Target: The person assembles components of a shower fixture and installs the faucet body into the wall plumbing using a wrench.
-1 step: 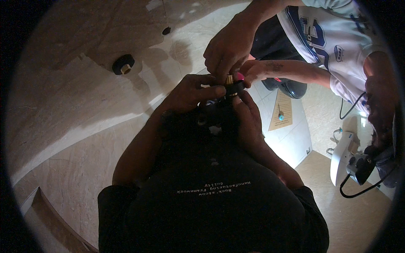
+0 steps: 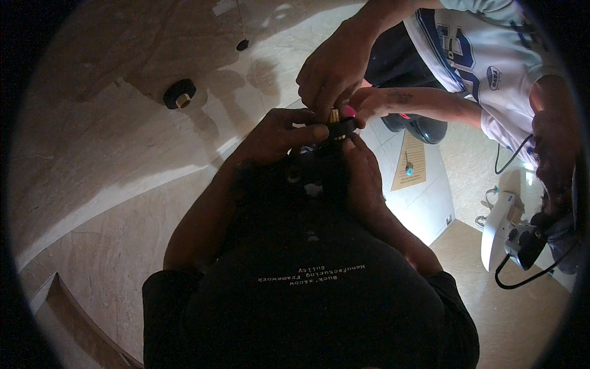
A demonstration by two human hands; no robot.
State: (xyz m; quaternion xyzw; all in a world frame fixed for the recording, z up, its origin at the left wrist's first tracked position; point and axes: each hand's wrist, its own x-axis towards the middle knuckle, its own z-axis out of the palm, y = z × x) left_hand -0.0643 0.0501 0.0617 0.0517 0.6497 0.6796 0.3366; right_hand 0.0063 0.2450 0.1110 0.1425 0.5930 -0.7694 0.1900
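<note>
1. Head view, person's own hands: L hand (image 2: 279,136) comes in from pic's left, thumb + fingers pinching the L side of a black disc (image 2: 342,128). Thumb lies along disc's near edge.
2. R hand (image 2: 365,169) is just below disc's R side, fingers bent, tips up close to it. Can't tell if it grips the disc or only sits next to it; thumb/disc contact unclear in the dark.
3. Disc is approx. upper centre, above the wearer's black T-shirt (image 2: 307,307). Brass fitting (image 2: 334,115) sticks up thru it, a bit of brass showing below too.
4. Co-worker's upper hand (image 2: 332,77) reaches down from top, fingers closed at the brass; exact grip hidden. Co-worker's lower hand (image 2: 372,103) has fingertips at disc's R edge, nr a small pink spot (image 2: 349,111), too small to ID.
5. Surroundings: 2nd black disc w/ brass nut (image 2: 180,95) on the stone-look surface (image 2: 92,154), upper L, well apart from the hands; small dark hole (image 2: 242,45) up & R of it.
6. R side: brown card (image 2: 410,158) w/ small blue-ended item (image 2: 409,170) on it; white fixture (image 2: 496,227) beside a black unit (image 2: 524,243) w/ black cable (image 2: 510,286).
</note>
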